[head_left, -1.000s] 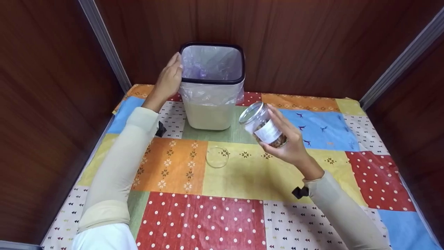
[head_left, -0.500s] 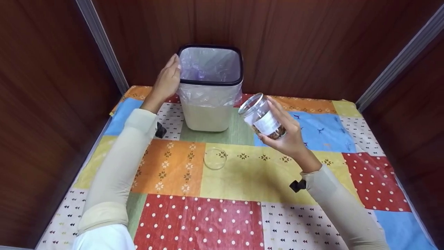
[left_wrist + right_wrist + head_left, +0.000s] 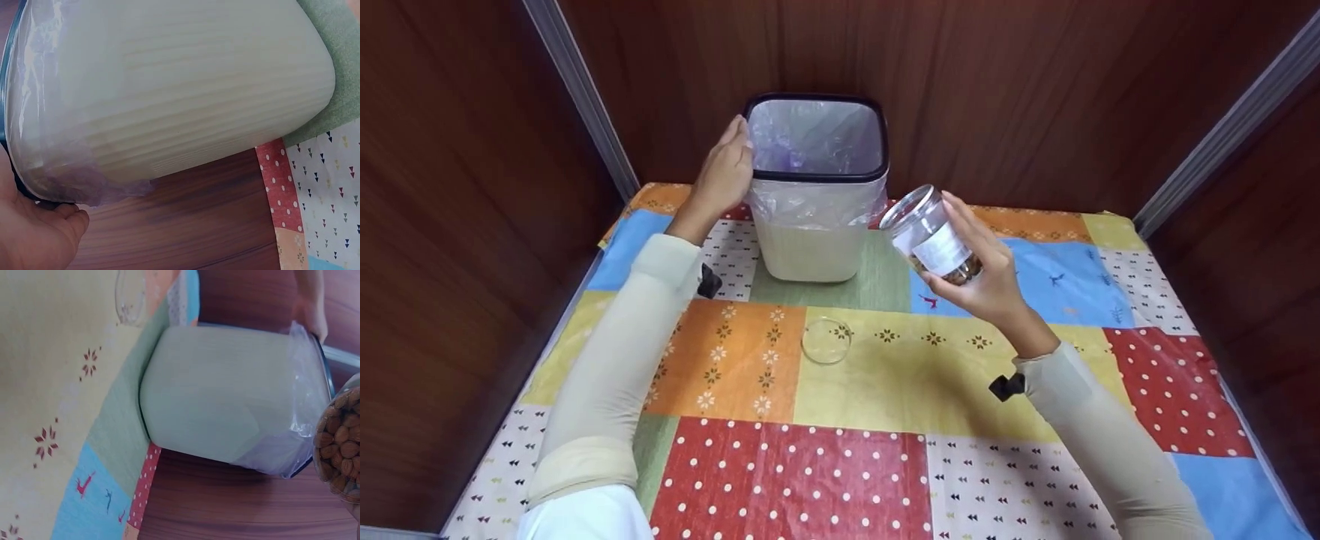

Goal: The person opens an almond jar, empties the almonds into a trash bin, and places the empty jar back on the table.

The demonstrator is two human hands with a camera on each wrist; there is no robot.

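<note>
A pale trash bin point(image 3: 810, 251) with a dark rim and a clear liner stands upright at the back. My left hand point(image 3: 724, 172) grips its rim at the left side, fingers along the outside edge; the left wrist view shows fingertips point(image 3: 79, 220) bent just below the rim. In the air right of the bin, my right hand point(image 3: 986, 266) holds a clear glass jar point(image 3: 919, 219) with a white label. The jar tilts, its open mouth facing up and left towards the bin. Almonds point(image 3: 343, 447) show through its base in the right wrist view.
A clear round disc point(image 3: 826, 340), perhaps a lid, lies on the patchwork tablecloth point(image 3: 862, 397) in front of the bin. Dark wood-look panels point(image 3: 1035, 97) enclose the back and both sides. Something purple point(image 3: 791, 157) shows through the bin's liner.
My right hand has lifted the jar, the jar still tilted. The left hand has stayed at the bin's rim. The disc lies where it was.
</note>
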